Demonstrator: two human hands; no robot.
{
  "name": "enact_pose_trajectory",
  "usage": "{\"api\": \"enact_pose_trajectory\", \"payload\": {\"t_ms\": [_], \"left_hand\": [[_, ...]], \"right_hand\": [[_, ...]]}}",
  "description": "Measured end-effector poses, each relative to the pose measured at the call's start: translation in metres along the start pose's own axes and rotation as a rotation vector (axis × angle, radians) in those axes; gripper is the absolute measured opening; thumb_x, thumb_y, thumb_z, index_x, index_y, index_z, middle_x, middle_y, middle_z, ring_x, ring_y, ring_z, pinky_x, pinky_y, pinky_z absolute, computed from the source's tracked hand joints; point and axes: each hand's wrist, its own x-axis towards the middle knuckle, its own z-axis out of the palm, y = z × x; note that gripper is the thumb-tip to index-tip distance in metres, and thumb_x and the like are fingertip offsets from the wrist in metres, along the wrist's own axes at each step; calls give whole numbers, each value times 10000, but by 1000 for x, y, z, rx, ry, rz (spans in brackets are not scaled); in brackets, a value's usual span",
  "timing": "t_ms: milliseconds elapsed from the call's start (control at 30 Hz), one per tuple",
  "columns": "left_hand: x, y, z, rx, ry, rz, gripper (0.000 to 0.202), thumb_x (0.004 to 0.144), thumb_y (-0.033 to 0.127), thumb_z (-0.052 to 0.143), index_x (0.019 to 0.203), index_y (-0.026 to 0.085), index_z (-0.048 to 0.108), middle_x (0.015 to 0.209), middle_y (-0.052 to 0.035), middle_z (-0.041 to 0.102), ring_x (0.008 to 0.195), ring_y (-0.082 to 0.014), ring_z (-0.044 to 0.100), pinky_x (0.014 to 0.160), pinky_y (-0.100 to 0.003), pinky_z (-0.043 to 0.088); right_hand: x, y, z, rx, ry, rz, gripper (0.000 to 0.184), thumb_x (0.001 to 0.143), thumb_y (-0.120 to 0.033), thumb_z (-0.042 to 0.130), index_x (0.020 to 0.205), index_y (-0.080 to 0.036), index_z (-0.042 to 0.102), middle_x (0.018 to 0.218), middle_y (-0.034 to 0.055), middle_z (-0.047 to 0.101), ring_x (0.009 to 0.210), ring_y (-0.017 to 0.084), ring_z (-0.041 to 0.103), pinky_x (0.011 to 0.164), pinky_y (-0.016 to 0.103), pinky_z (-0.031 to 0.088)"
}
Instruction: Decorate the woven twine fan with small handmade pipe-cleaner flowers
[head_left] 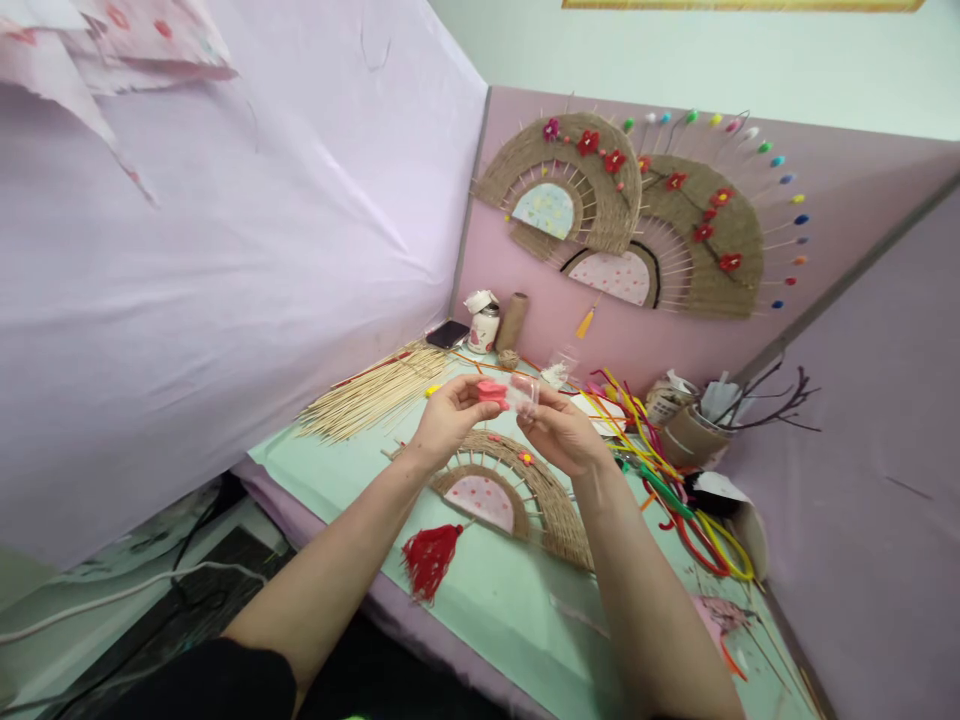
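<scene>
My left hand (448,418) is closed on a coral-red lump (492,392) that looks like soft modelling clay. Close beside it, my right hand (564,432) grips a small clear plastic container (523,390); whether lump and container touch, I cannot tell. Beneath both hands a half-round fan (551,500), wound with brown twine, lies on the table. It carries a flower with a yellow centre (526,458) and a pink dotted inner panel (480,500). A red tassel (432,562) hangs off its lower side. My forearms cover parts of the fan.
Thin wooden sticks (367,395) lie at the left, near a phone (448,334) and a jar (484,328). Colourful pipe cleaners (694,530) and a pot holding branches (694,432) are at the right. Two twine fans (720,225) hang on the pink back panel.
</scene>
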Motion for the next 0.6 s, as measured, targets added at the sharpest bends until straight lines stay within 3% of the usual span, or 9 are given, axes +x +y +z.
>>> {"api": "enact_pose_trajectory", "payload": {"t_ms": [133,233,400,500,600], "left_hand": [[-2,0,-4,52,49,-32,513,610,223,816,1076,150,614,886,-43,722,805,-149,668,804,-330,526],[-5,-3,-5,109,54,-30,458,639,224,794,1057,144,625,853,-40,721,783,-146,665,788,-320,523],[-5,-7,-3,124,65,-15,465,657,227,778,1095,133,653,927,-55,728,841,-158,667,817,-328,526],[-6,-8,-3,123,64,-21,522,658,229,778,1153,128,649,943,-56,730,859,-161,664,840,-336,525],[-7,-10,-3,132,70,-7,551,671,247,775,1191,130,635,955,-58,730,876,-165,665,859,-341,523]], "right_hand": [[1,3,2,-77,70,12,298,590,-348,846,871,-273,780,937,16,716,735,128,577,700,280,471],[0,3,-1,-263,71,-64,188,655,-381,800,786,-247,782,923,39,706,777,157,582,707,305,460],[-3,-2,-8,-467,37,-149,228,685,-316,758,910,-282,780,1088,40,668,988,215,585,799,337,456],[-2,-2,-11,-457,-21,-104,267,693,-301,730,956,-288,774,1177,39,638,1038,219,572,854,350,446],[0,2,-11,-337,20,-42,237,636,-276,735,868,-270,785,1200,35,630,1022,214,571,847,332,451]]}}
